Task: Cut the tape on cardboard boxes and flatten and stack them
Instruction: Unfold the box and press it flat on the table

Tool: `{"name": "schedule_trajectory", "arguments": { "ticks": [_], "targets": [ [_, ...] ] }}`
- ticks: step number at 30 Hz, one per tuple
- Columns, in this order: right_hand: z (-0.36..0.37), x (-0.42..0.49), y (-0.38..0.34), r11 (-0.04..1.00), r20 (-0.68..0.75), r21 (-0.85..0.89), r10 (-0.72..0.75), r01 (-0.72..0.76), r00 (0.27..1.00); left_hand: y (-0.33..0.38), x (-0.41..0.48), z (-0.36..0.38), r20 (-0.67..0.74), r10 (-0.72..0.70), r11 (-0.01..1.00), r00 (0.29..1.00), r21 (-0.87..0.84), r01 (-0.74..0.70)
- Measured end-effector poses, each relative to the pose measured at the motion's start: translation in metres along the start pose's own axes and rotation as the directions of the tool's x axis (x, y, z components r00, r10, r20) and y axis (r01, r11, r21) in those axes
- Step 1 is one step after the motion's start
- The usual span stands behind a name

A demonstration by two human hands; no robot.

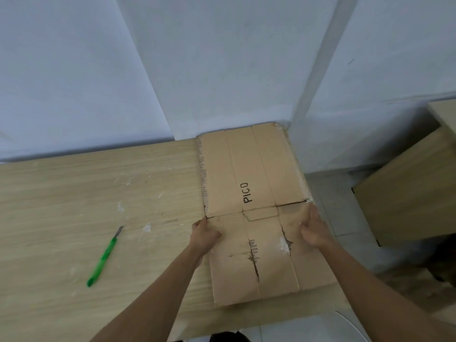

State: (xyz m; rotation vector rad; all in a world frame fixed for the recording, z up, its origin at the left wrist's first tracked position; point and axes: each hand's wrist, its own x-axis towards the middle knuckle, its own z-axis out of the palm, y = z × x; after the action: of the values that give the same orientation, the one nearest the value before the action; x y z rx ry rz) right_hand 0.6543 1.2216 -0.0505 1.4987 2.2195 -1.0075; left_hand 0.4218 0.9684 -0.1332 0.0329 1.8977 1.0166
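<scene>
A flattened brown cardboard box [251, 183] marked "PICO" lies on the right end of the wooden table [98, 193], its far edge against the wall. Torn tape and ripped paper show near its middle fold. My left hand [203, 234] grips the box's left edge at the fold, thumb on top. My right hand [313, 229] grips the right edge at the same fold, fingers stretched along the edge. A green utility knife [104, 256] lies on the table to the left, blade pointing away, well apart from both hands.
White walls form a corner behind the table. A wooden cabinet or board [407, 193] stands to the right across a tiled floor gap [328, 193]. The box's right edge overhangs the table's right end. White smears mark the tabletop.
</scene>
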Motion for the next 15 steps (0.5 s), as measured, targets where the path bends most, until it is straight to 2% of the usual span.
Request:
{"name": "schedule_trajectory", "arguments": {
  "ticks": [4,7,9,11,15],
  "targets": [
    [-0.001,0.000,0.000,0.999,0.020,-0.001,0.054,-0.054,0.998,0.051,-0.062,-0.002,0.003,0.003,0.999,1.000,0.053,-0.003],
    [0.006,-0.015,-0.019,0.987,-0.145,0.117,0.128,-0.112,0.981,0.060,-0.079,-0.011,0.009,0.022,0.991,1.000,0.130,-0.023],
    [0.015,-0.028,-0.044,0.990,-0.249,0.136,0.064,-0.030,0.966,0.057,-0.087,-0.026,-0.028,0.040,0.991,0.999,0.130,-0.036],
    [0.026,-0.040,-0.075,0.984,-0.255,0.163,-0.024,0.067,0.967,0.050,-0.099,-0.047,-0.066,0.059,0.995,0.996,0.086,-0.053],
    [0.060,-0.069,-0.145,0.946,-0.086,0.210,-0.235,0.248,0.968,0.031,-0.127,-0.106,-0.125,0.115,0.993,0.986,0.033,-0.112]
  ]
}}
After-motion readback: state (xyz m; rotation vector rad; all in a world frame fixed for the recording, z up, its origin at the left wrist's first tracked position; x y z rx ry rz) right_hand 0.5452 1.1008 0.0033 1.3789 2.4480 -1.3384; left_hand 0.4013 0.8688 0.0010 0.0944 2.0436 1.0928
